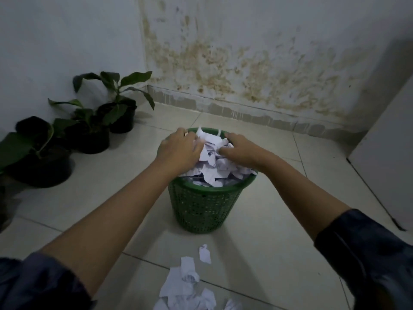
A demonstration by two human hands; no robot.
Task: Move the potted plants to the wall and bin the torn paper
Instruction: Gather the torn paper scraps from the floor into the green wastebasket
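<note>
Both hands, left point(176, 151) & right point(240, 153), had fingers curled into the heap of torn paper point(212, 162) piled above the rim of the green bin point(201, 209). Paper looked light, soft, crushable; best taken in bunched handfuls. More scraps point(187, 285) lay on the floor below the grip; three potted plants point(89, 128) stood left, by the wall.

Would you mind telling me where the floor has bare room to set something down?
Bare tiles lie between the green basket and the stained wall, and right of the basket. The potted plants crowd the left wall; torn paper litters the near floor. Both hands, left hand and right hand, cover the bin's paper.
</note>
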